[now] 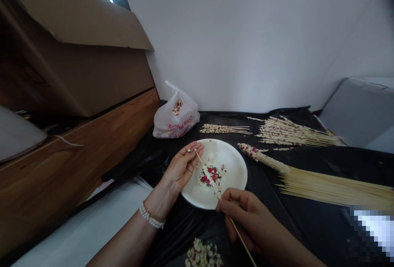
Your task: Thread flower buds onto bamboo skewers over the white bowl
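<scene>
My right hand (243,213) pinches a thin wooden stick (241,237) that slants up to the left over a white plate (237,164). Small pale pieces with dark red edges (217,191) are threaded on the stick above my fingers. At the stick's upper tip is my left hand (183,166), palm up over the plate's left rim, with a small pale piece (188,150) at its fingers. A red flower print and a few loose pieces show on the plate. Near the bottom edge lies a pile of similar pieces (203,254).
Behind the plate stands a white plastic bag (177,117). Filled sticks (215,128) lie beside it, with a larger heap (283,131) farther right. A bundle of bare sticks (335,183) lies right. A cardboard box (104,74) is at left.
</scene>
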{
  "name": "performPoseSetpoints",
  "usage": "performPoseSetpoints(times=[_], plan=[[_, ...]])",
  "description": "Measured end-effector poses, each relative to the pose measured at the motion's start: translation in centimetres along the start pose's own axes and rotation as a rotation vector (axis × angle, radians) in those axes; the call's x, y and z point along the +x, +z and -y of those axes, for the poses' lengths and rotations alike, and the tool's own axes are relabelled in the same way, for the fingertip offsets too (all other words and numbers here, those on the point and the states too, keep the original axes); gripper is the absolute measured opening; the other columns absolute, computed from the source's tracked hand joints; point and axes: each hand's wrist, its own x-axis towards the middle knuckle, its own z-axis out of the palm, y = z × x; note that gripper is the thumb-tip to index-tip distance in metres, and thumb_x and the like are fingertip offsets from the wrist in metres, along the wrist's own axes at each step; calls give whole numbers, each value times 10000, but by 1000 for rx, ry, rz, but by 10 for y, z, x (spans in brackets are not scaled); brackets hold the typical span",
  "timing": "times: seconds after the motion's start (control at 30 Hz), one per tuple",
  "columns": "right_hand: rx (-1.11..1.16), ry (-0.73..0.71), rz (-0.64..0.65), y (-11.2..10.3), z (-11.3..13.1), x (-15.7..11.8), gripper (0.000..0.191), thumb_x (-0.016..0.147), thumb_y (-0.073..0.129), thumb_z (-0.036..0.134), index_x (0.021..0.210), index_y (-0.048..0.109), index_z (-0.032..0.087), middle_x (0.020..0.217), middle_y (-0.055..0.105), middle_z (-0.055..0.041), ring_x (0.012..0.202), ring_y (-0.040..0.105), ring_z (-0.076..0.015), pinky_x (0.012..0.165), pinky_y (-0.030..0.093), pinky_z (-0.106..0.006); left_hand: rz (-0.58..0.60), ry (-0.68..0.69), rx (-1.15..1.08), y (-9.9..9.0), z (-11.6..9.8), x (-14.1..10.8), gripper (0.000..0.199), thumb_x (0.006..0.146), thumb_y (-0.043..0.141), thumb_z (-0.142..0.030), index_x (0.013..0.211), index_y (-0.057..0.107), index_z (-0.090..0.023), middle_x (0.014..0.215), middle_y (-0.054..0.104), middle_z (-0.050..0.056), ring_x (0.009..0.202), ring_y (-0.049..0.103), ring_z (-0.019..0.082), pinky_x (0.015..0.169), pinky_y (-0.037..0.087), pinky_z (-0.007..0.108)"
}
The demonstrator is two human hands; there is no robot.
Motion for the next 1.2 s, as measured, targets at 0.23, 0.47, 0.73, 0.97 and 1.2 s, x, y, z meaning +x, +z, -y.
performPoseSetpoints(times=[0.23, 0.47, 0.73, 0.97, 1.2], plan=[[8, 6, 11, -1, -1, 0, 273, 821, 620, 433, 750, 526, 186, 413, 545, 80, 253, 268, -11, 278, 126, -151, 4, -10, -2, 0, 0, 0, 302, 794, 527, 106, 981, 661, -90, 1001, 718, 147, 875, 716, 159, 847, 567, 233], [18, -4, 16, -1, -2, 0, 285, 824, 622, 446, 745, 519, 192, 419, 543, 86, 253, 259, -13, 290, 109, -161, 20, 3, 8, -2, 1, 1, 291, 795, 540, 93, 994, 653, -86, 1004, 716, 150, 890, 713, 165, 850, 567, 233], [18, 1, 12, 1, 0, -1, 271, 825, 619, 435, 755, 531, 189, 421, 542, 82, 252, 252, -17, 289, 103, -163, 25, 13, 13, -2, 3, 0, 264, 790, 540, 100, 942, 663, -78, 967, 722, 148, 855, 715, 159, 814, 576, 220], [23, 0, 8, 0, -1, -2, 269, 830, 605, 441, 775, 534, 187, 424, 541, 83, 253, 255, -20, 283, 124, -157, 34, 62, 74, -2, 6, 1, 235, 793, 571, 72, 925, 677, -91, 974, 725, 135, 872, 708, 149, 840, 564, 217], [-129, -37, -49, 2, -2, 0, 280, 834, 602, 439, 733, 510, 195, 420, 516, 80, 280, 296, -27, 309, 166, -164, 63, -45, 31, -2, 4, 0, 326, 761, 553, 103, 987, 668, -102, 1055, 710, 145, 943, 698, 173, 852, 564, 241]])
